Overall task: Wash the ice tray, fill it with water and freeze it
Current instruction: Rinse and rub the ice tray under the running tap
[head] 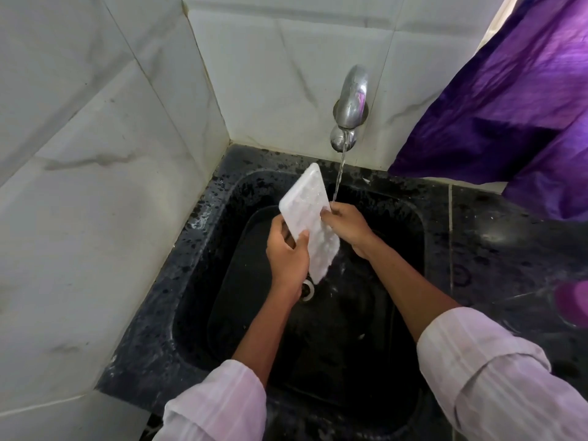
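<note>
Over sink [197,281], ice tray [307,218] gripped between left hand [286,253], right hand [345,226]

Long sleeves of pale, pinkish-white cloth with faint lengthwise stripes. Left sleeve [216,405] pushed back to mid-forearm, ending in a thick rolled cuff with soft creases. Right sleeve [496,370] of the same striped fabric, likewise turned back, bunched in loose folds near the elbow. Beyond both cuffs, bare forearms [410,300]. Left hand [286,256] and right hand [346,226] bare too, fine detail of the fingers blurred.
</note>
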Available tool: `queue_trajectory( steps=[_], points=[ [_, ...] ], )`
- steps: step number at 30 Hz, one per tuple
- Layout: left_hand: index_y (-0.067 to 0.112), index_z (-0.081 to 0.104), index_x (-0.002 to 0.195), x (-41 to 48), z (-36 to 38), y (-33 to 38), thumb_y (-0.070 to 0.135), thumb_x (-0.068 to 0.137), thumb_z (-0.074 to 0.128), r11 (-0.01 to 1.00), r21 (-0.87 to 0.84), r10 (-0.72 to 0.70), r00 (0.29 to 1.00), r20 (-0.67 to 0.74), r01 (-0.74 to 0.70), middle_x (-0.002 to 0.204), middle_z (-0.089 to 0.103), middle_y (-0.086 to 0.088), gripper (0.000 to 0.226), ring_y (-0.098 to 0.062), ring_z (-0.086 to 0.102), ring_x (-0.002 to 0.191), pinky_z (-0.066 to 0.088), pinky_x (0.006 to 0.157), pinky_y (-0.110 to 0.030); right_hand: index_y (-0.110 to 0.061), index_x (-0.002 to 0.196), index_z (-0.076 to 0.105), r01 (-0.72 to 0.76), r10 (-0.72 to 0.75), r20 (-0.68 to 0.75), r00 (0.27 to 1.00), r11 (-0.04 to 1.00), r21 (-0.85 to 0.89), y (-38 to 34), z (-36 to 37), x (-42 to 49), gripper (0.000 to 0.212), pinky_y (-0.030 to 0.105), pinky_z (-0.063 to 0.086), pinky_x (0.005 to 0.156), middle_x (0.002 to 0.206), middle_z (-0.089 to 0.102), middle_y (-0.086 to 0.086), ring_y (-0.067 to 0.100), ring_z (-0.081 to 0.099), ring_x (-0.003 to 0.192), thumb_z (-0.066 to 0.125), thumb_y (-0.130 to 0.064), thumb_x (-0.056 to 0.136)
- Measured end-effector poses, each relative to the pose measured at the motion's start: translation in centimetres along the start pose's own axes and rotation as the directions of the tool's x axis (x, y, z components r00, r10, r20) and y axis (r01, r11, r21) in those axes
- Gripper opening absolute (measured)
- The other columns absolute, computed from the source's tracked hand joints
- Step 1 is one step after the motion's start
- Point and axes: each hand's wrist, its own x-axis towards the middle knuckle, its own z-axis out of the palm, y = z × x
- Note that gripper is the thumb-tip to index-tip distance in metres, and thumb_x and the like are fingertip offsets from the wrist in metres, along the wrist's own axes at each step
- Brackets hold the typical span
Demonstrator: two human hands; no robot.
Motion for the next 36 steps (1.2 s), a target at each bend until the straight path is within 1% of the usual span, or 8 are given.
queue_trajectory(
  steps=[3, 8, 12, 17, 21, 26, 32, 36],
  points=[
    [0.033, 0.057, 0.113, -0.1, 0.1, -0.4, 0.003, 0.089, 0.064, 0.985, 0.133, 0.108, 0.994, 0.009, -0.108, 0.106, 0.069, 0.012, 0.039, -0.004, 0.067, 0.099, 0.059, 0.087, -0.036, -0.009, 0.097, 0.071, 0.018, -0.017, -0.033, 0.999, 1.000, 0.023, 0.3, 0.7, -0.1, 0.022, 0.044, 0.054, 0.089, 0.100, 0.072, 0.011, 0.027, 0.068, 0.098, 0.055, -0.023, 0.097],
    [0.051, 0.053, 0.104, 0.0, 0.1, -0.5, 0.007, 0.090, 0.064, 0.987, 0.122, 0.111, 0.994, -0.021, -0.108, 0.101, 0.066, 0.027, 0.048, 0.008, 0.064, 0.095, 0.054, 0.076, -0.018, -0.017, 0.123, 0.064, 0.060, -0.053, -0.174, 0.983, 0.998, 0.032, 0.0, 1.6, -0.6, 0.028, 0.031, 0.050, 0.098, 0.117, 0.065, -0.005, 0.014, 0.061, 0.112, 0.061, -0.028, 0.097],
    [0.035, 0.054, 0.126, 0.6, 0.0, -0.8, 0.005, 0.089, 0.067, 0.985, -0.140, -0.119, 0.989, -0.087, 0.106, 0.119, 0.067, 0.010, 0.050, -0.004, 0.066, 0.108, 0.055, 0.087, -0.028, -0.013, 0.131, 0.058, 0.253, -0.297, -0.373, 0.879, 0.953, -0.165, 0.3, 2.4, -2.5, 0.034, 0.030, 0.042, 0.106, 0.132, 0.054, 0.004, 0.016, 0.050, 0.124, 0.059, -0.016, 0.096],
    [0.016, 0.065, 0.122, 0.7, 0.4, -0.2, 0.008, 0.093, 0.058, 0.821, -0.528, -0.245, 0.969, 0.016, 0.217, 0.108, 0.076, -0.005, 0.031, -0.021, 0.073, 0.100, 0.059, 0.073, -0.032, -0.010, 0.131, 0.061, 0.421, -0.502, -0.129, 0.855, 0.818, -0.391, 0.3, 3.2, -4.1, 0.033, 0.016, 0.027, 0.107, 0.136, 0.056, 0.003, 0.019, 0.044, 0.128, 0.048, -0.020, 0.103],
    [0.012, 0.063, 0.127, 0.2, 0.6, -0.4, 0.019, 0.098, 0.054, 0.705, -0.628, -0.337, 0.935, 0.110, 0.328, 0.120, 0.072, -0.012, 0.031, -0.027, 0.069, 0.111, 0.058, 0.079, -0.036, -0.024, 0.138, 0.054, 0.348, -0.486, -0.101, 0.868, 0.742, -0.573, 0.2, 3.2, -4.5, 0.039, 0.039, 0.033, 0.104, 0.145, 0.042, 0.001, 0.023, 0.029, 0.130, 0.040, -0.037, 0.104],
    [0.012, 0.062, 0.125, 0.0, 0.8, -0.5, 0.017, 0.097, 0.053, 0.592, -0.717, -0.344, 0.920, 0.188, 0.368, 0.121, 0.072, -0.013, 0.030, -0.029, 0.068, 0.112, 0.058, 0.088, -0.041, -0.039, 0.133, 0.053, 0.230, -0.427, -0.160, 0.890, 0.724, -0.650, 0.0, 1.9, -4.3, 0.043, 0.045, 0.031, 0.103, 0.145, 0.031, 0.005, 0.026, 0.025, 0.130, 0.035, -0.058, 0.100],
    [0.011, 0.065, 0.122, -0.5, 2.6, -0.8, 0.018, 0.098, 0.052, 0.636, -0.651, -0.360, 0.905, 0.225, 0.415, 0.112, 0.074, -0.012, 0.028, -0.028, 0.073, 0.099, 0.060, 0.086, -0.041, -0.032, 0.128, 0.057, 0.147, -0.371, -0.262, 0.891, 0.782, -0.605, 0.5, 1.7, -4.7, 0.051, 0.048, 0.030, 0.105, 0.144, 0.028, 0.004, 0.027, 0.023, 0.131, 0.041, -0.067, 0.094],
    [0.010, 0.064, 0.121, -0.3, 2.6, -1.2, 0.013, 0.096, 0.054, 0.622, -0.677, -0.349, 0.914, 0.209, 0.392, 0.114, 0.074, -0.013, 0.027, -0.030, 0.071, 0.105, 0.059, 0.089, -0.045, -0.037, 0.124, 0.060, 0.099, -0.383, -0.259, 0.887, 0.705, -0.702, 0.2, 0.5, -4.3, 0.048, 0.049, 0.025, 0.106, 0.149, 0.028, 0.004, 0.029, 0.023, 0.134, 0.041, -0.068, 0.093]
  ],
)
